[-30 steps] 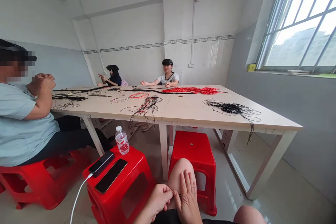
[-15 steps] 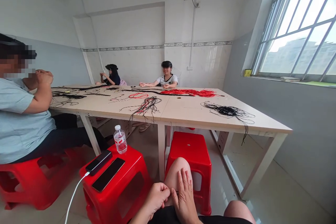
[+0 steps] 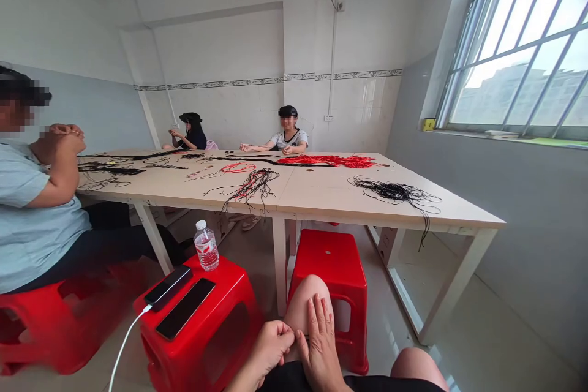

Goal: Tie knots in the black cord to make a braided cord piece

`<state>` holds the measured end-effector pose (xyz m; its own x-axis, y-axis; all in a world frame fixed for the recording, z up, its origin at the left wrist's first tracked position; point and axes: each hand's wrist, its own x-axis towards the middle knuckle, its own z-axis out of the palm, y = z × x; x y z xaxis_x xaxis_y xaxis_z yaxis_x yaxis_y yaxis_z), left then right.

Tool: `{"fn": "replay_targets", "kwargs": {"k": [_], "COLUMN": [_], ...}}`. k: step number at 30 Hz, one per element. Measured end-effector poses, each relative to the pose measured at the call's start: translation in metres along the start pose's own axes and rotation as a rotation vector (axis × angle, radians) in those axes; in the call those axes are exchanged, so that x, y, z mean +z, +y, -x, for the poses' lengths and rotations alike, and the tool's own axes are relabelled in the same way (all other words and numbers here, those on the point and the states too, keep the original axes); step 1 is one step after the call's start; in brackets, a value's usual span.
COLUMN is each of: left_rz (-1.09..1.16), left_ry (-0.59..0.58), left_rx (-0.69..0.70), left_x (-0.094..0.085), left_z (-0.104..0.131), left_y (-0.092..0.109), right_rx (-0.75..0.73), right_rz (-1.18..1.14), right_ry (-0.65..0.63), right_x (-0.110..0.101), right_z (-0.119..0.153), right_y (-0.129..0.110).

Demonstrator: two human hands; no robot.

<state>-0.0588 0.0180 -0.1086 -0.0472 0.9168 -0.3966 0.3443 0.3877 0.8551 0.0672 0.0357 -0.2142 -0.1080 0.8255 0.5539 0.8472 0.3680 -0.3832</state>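
My left hand (image 3: 272,346) is closed in a pinch beside my knee, at the bottom middle of the head view. A short bit of thin black cord shows between the hands, mostly hidden by the fingers; the pinch appears to be on it. Flat on my bare thigh (image 3: 309,291) lies my right hand (image 3: 319,340), fingers stretched out, its palm seemingly over the cord. The two hands are close together, thumb tip near fingertips.
A red stool (image 3: 327,257) stands before my knee. Another red stool (image 3: 220,294) carries a water bottle (image 3: 206,248), a phone (image 3: 186,309) and a cabled black device (image 3: 168,288). Black cords (image 3: 390,188) and red cords (image 3: 331,161) lie on the long table (image 3: 316,193), where co-workers sit.
The view has shifted slightly, so the room sits a little further left. My hands keep nearly the same pose on the thigh.
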Motion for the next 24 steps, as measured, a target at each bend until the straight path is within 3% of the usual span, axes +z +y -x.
{"fn": "replay_targets", "kwargs": {"k": [24], "left_rz": [0.044], "left_ry": [-0.015], "left_rx": [0.012], "left_x": [0.0024], "left_z": [-0.0002], "left_y": [-0.0010], "right_rx": [0.046], "right_rz": [-0.038], "right_ry": [-0.033], "right_x": [-0.0026], "right_z": [0.0025], "right_y": [0.0021]}}
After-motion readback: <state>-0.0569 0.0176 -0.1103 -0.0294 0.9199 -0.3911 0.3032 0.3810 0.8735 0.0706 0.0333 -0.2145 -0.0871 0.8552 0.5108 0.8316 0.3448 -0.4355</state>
